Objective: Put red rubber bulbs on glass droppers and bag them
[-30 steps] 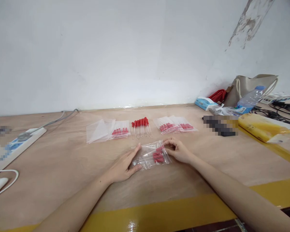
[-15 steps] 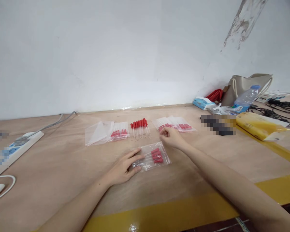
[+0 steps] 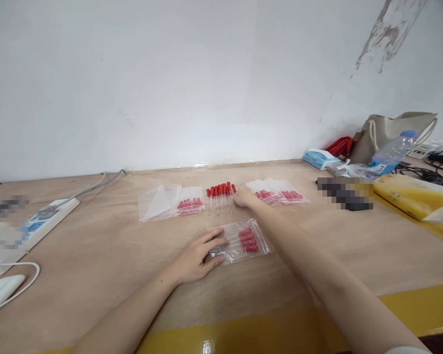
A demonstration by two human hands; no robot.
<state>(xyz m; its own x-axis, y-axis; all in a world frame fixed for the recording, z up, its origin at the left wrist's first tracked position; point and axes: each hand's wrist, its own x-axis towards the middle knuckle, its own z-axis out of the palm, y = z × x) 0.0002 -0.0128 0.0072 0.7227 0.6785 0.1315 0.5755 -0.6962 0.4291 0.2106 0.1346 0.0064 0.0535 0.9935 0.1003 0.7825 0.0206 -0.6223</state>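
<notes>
My left hand [image 3: 194,258] rests on the table with its fingers apart. Its fingertips lie on the left end of a clear zip bag [image 3: 229,254] that holds several droppers [image 3: 248,240] with red rubber bulbs. Farther back, my right hand [image 3: 245,195] is closed in a pinch at the right end of a row of loose red-bulbed droppers [image 3: 220,191]. A dropper [image 3: 234,188] leans at its fingertips, which are partly hidden by the hand. Filled bags [image 3: 293,195] lie just right of that hand, and another filled bag [image 3: 191,201] lies left of the row.
Flat see-through bags [image 3: 157,204] lie at the left. A power strip [image 3: 55,211] and a white mouse-like object [image 3: 3,291] are farther left. At the right are a blue box [image 3: 319,158], a water bottle [image 3: 395,152], a yellow packet [image 3: 413,196] and a blurred dark object [image 3: 345,194].
My right hand has moved left from the filled bags to the loose droppers. My left hand stays on the zip bag. The whole view has shifted slightly.
</notes>
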